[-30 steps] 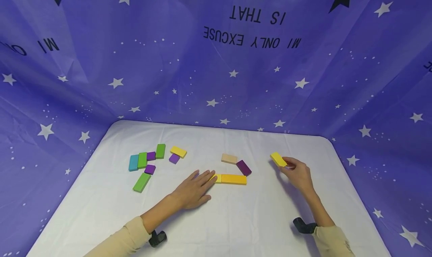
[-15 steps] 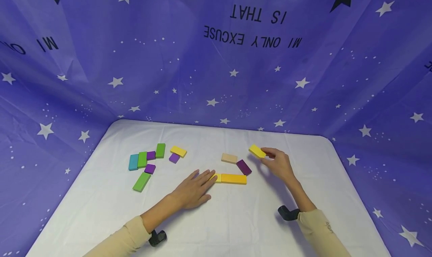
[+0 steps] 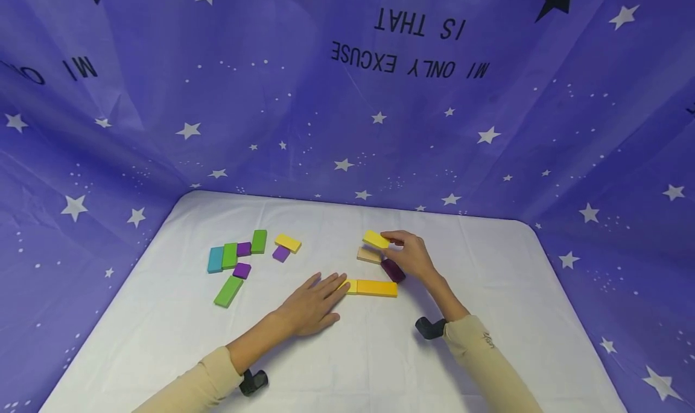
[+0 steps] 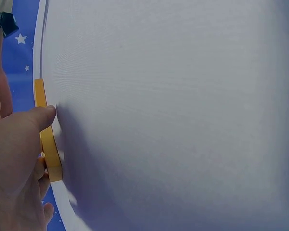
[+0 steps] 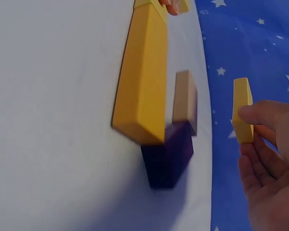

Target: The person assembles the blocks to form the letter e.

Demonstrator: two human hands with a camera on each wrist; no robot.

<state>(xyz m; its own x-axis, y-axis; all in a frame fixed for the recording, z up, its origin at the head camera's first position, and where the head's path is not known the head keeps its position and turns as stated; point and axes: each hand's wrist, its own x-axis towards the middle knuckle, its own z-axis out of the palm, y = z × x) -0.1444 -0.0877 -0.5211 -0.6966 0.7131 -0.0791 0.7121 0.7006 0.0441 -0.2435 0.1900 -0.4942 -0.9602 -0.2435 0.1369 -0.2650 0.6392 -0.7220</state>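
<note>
My right hand [image 3: 411, 255] pinches a yellow block [image 3: 376, 239] between thumb and fingers, raised above the table just behind a tan block [image 3: 369, 255]. In the right wrist view the same yellow block [image 5: 242, 109] stands out from the thumb tip. A dark purple block [image 3: 393, 271] lies under the right hand, touching the tan one's corner. My left hand [image 3: 309, 307] lies with spread, straight fingers, its fingertips on a small light-yellow block [image 3: 352, 287], partly hidden. That block meets the end of a long orange-yellow block [image 3: 377, 289].
On the left of the white table [image 3: 304, 365] lie a blue block [image 3: 215, 260], green blocks [image 3: 228, 292], purple blocks [image 3: 241, 271] and another yellow block [image 3: 288, 243] touching a purple one [image 3: 280, 254]. A purple star-patterned cloth [image 3: 304, 99] rises behind the table and at both sides.
My right hand has carried the yellow block leftward, from the right part of the table to just above the tan block. The left hand has stayed in place.
</note>
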